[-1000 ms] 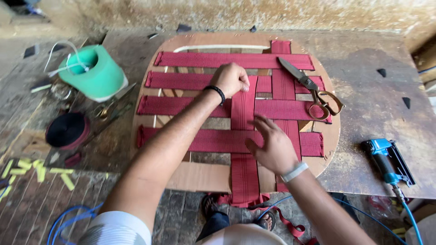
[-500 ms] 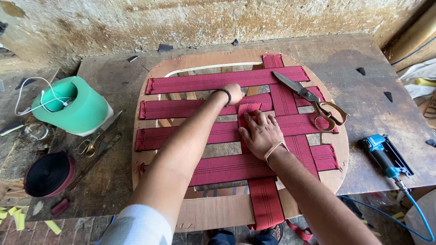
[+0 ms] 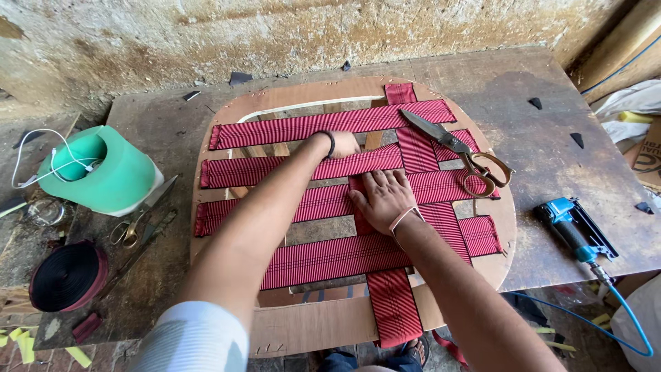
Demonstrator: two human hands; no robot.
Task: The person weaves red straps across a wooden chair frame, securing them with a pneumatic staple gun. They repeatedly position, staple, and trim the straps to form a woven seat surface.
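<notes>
I see my right hand (image 3: 385,198) lying flat, fingers spread, pressing a red woven strap (image 3: 394,303) onto the crossing straps at the middle of the plywood seat frame (image 3: 482,272). My left hand (image 3: 342,143), farther off, seems curled on the strap's end, though I cannot tell its grip. The ribbed webbing looks light, limp and grippy; I'd take it by the free end. Steel scissors (image 3: 458,150) lie to the right.
</notes>
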